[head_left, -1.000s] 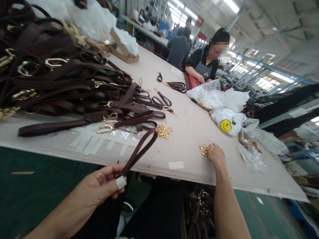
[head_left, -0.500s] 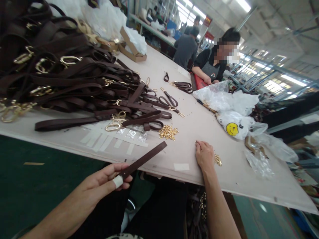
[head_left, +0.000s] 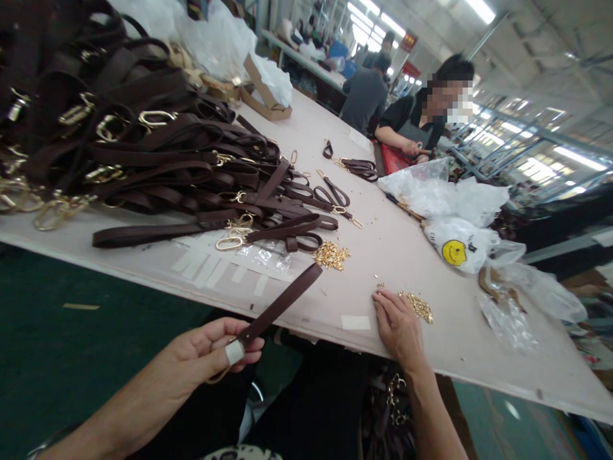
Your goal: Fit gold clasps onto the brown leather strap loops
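Note:
My left hand grips a dark brown leather strap near its lower end, with white tape around the thumb. The strap slants up to the right, its free end in front of a pile of small gold metal pieces. My right hand rests on the table, its fingers bent and pressed together. A few loose gold bits lie right at its fingertips, and whatever it pinches is hidden. Beside its knuckles spreads a second heap of small gold pieces.
A large heap of brown straps with gold clasps covers the table's left side. Plastic bags lie along the far right edge. An open cardboard box stands farther back. Across the table sits a co-worker. Pale tape sticks near the front edge.
My right hand has shifted slightly toward the front edge, uncovering more of the gold heap and loose bits at its fingertips. The left hand still holds the strap. The whole view has shifted a little.

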`<state>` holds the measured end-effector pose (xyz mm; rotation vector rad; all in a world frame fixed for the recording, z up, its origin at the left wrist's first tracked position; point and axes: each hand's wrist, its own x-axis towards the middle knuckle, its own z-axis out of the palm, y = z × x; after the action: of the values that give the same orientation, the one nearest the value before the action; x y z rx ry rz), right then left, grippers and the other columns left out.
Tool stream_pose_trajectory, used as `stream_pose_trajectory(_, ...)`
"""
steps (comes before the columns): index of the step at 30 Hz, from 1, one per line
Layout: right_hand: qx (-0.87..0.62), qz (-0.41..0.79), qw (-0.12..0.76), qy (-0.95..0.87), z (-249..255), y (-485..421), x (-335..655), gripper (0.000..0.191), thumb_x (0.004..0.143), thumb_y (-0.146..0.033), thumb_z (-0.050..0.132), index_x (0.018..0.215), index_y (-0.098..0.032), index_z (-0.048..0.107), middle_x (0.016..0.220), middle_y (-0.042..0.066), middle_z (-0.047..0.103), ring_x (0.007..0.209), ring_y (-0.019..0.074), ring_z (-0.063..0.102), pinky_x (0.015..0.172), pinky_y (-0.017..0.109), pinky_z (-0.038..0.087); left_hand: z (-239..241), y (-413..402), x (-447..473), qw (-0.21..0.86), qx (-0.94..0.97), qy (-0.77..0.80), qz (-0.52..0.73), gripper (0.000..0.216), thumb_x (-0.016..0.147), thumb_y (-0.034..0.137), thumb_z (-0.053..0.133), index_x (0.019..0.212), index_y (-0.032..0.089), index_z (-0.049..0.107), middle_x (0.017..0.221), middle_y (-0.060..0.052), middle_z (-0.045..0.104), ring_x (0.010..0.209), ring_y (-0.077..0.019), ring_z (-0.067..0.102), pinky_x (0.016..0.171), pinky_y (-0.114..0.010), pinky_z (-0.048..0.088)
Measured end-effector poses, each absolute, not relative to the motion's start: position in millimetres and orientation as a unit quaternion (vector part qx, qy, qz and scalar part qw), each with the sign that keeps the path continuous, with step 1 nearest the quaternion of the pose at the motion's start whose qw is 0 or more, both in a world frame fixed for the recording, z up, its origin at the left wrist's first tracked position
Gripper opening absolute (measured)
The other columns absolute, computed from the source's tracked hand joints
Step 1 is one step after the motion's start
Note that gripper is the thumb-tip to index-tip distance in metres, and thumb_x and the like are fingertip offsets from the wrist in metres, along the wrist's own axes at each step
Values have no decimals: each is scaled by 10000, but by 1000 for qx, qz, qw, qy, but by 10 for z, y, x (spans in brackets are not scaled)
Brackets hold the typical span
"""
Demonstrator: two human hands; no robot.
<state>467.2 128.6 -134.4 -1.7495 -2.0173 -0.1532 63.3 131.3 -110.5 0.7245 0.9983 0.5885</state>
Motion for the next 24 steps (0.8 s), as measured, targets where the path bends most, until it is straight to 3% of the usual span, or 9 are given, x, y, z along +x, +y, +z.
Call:
stream_pose_trajectory(8,-723,-74,226,-648,-1205,1641,4740,381,945,-339,450,1169,-153,698,1056,141,743,986,266,660,912,441,514,-1109,1288,671,778,335,459,270,287,851,408,746,1067,229,685,1101,-61,769,983,-197,733,853,-248,549)
stream_pose_trajectory(15,-747,-29,164,-644,-1189,1952,4689,348,874,-334,468,999,-212,769,959,112,760,909,262,667,887,405,493,-936,1291,771,768,317,473,293,260,842,359,761,1013,179,684,1027,-63,776,884,-153,731,799,-222,534)
stream_pose_trajectory(21,-790,41,147,-594,-1093,2069,4835,301,697,-394,584,873,-225,761,708,84,718,667,273,645,683,430,492,-859,1323,866,785,285,437,333,333,767,360,815,957,139,654,933,-87,773,817,-161,736,770,-265,532)
stream_pose_trajectory(24,-793,53,175,-581,-1066,1996,4679,278,699,-408,608,876,-235,734,703,55,709,630,248,642,683,424,502,-873,1322,916,775,281,440,355,268,793,305,782,950,128,655,926,-76,760,796,-139,726,762,-253,525)
